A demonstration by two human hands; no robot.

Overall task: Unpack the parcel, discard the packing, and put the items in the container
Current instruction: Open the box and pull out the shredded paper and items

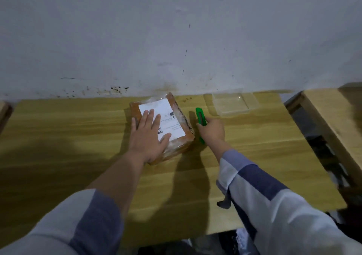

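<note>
Flat palm on the parcel, green cutter gripped at its side.

The taped brown parcel (177,117) lies on the wooden table (78,129) near the wall-side edge. The left hand (148,135) presses on its white label (166,113), fingers spread straight. Just right of the parcel, the right hand (212,130) grips a green cutter (200,116). Beyond that, the clear container (235,103) stands against the back edge. Left of the parcel, bare tabletop runs to the table's edge.

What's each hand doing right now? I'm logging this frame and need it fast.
Left hand: open, fingers flat, pressing on the parcel.
Right hand: closed around the green box cutter.
</note>
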